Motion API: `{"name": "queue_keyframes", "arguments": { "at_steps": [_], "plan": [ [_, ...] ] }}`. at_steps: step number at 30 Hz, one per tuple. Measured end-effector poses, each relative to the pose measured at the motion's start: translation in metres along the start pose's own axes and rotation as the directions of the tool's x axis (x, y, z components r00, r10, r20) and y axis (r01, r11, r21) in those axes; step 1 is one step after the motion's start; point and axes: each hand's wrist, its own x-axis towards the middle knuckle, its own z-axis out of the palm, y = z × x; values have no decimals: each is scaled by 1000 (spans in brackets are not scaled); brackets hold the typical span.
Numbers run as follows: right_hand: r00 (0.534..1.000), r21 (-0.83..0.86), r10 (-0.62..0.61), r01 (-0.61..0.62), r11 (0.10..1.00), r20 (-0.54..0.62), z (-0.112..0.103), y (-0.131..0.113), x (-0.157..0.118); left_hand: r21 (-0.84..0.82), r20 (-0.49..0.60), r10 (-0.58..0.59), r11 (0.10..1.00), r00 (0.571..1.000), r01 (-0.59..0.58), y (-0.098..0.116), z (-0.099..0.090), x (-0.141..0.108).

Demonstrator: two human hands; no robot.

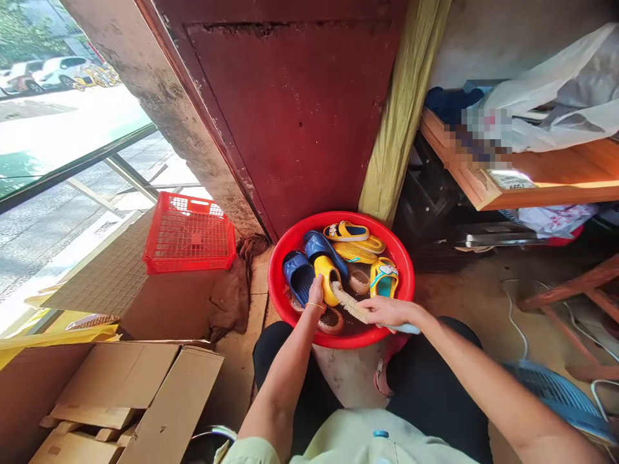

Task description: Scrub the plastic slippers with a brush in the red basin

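A round red basin (275,270) stands in front of me with several slippers and some water in it. My left hand (315,296) grips a yellow slipper (325,274) near the basin's middle. In my right hand (384,312) is a scrubbing brush (352,304) with pale bristles and a light blue handle; its bristle end meets the opening of the yellow slipper. Beside that lie navy slippers (297,274). Farther back rest yellow sandals (347,231), and a yellow slipper with a teal insole (384,278) leans at the right. Brown slippers (331,320) are partly hidden below my hands.
Behind the basin rises a dark red door (294,116). A red plastic crate (191,235) and an opened cardboard box (178,399) are on the left. To the right are a wooden table (556,171), a blue fan (556,393) and a wooden stool (580,287).
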Motion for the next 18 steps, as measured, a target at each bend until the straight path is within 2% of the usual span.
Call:
{"name": "queue_keyframes", "arguments": {
  "at_steps": [3,5,7,8,10,14,16,18],
  "plan": [
    [984,117,24,-4,993,-175,6,17,-17,-91,-67,-109,991,992,102,7,2,0],
    [931,157,62,-6,988,-359,19,24,-12,-140,-93,-113,985,989,99,12,4,-2],
    [859,85,-10,62,994,-512,36,23,5,-173,-90,-106,981,990,90,17,7,-5],
    [848,7,-87,107,994,-523,42,20,17,-176,-66,-118,979,991,104,19,7,-7],
    [831,-122,-144,92,988,-538,46,11,42,-154,12,-170,973,985,170,24,6,-12],
    [801,-185,-56,-70,980,-596,22,-10,78,-103,115,-209,970,971,221,35,-5,-26],
    [792,-170,-39,-82,982,-609,11,-14,85,-87,130,-193,975,973,205,41,-11,-31],
    [786,-156,-45,-66,986,-616,13,-15,84,-51,147,-204,976,968,214,46,-15,-35]
  ]
}}
